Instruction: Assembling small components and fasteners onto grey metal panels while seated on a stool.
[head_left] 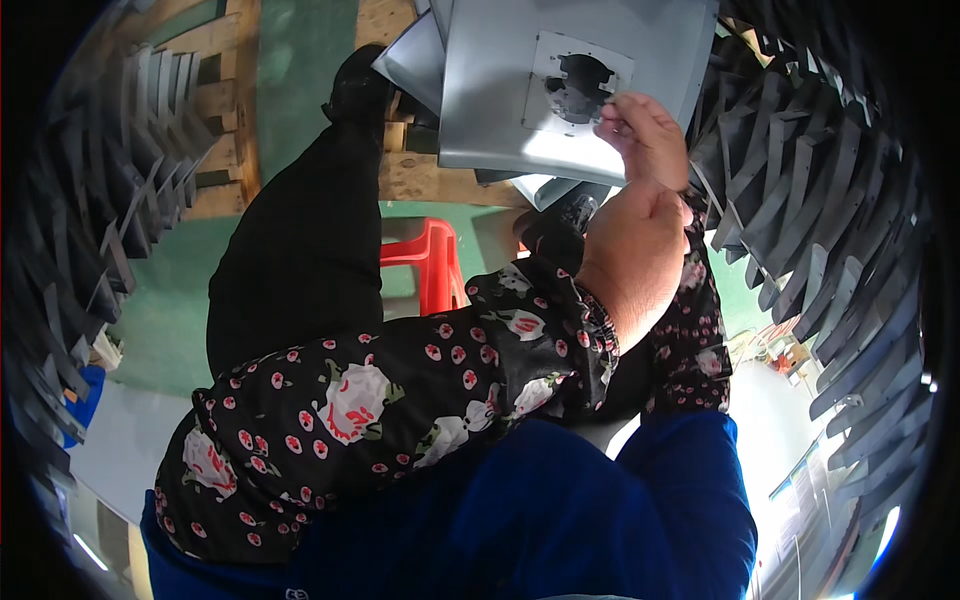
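Observation:
A grey sheet-metal panel (490, 110) lies in front of me, with a paler square plate area (540, 95) around an irregular dark cutout. Beside the cutout's right edge, my right hand (650, 140) has its fingertips drawn together in a pinch. Anything between those fingertips is too small to make out. My left hand (630, 250) crosses over from the left and lies closed against my right wrist, near the cuff of the flowered right sleeve (705, 350). Its fingertips are hidden, so what it grips cannot be seen.
Tall rows of stacked grey metal strips stand at the left (140, 150) and right (800, 170). Under the panel are more metal sheets (415, 60) and a wooden pallet (420, 180). A red plastic stool (435, 265) stands on the green floor (170, 300) between my legs.

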